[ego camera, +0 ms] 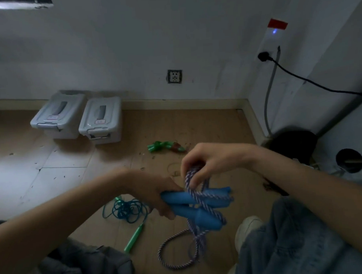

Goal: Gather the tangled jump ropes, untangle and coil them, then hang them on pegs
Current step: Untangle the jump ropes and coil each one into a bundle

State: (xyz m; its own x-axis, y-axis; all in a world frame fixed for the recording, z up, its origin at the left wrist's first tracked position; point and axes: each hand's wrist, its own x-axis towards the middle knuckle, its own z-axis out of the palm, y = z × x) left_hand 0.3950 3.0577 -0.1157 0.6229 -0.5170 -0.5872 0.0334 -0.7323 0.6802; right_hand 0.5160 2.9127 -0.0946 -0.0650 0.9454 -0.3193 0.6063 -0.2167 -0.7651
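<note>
1. The purple-and-white braided rope [197,236] is at lower centre of the frame, wound across its two blue handles [199,204], with a loose loop hanging down toward the wooden floor [206,125].
2. The left hand [157,197] comes in from the lower left and grips the blue handles at their left ends, fingers curled under them, holding the pair roughly level.
3. The right hand [205,162] reaches in from the right, just above the handles, with its fingers bent down and pinching a bunch of rope strands at the top of the wrap.
4. By the look of it, this rope is partway through being coiled: some turns sit on the handles, but the hanging loop is not yet taken up.
5. A teal rope with green handles [127,212] lies in a loose tangle on the floor at lower centre-left, apparently untouched.
6. Another green bundle [166,146] lies farther back at centre frame; its details are too blurred to tell.
7. No pegs are visible, so hanging seems wholly ahead, and at least one rope is left to untangle.
8. Two grey lidded bins [81,117] stand against the wall at centre left, and a knee in jeans [292,245] fills the lower right.
</note>
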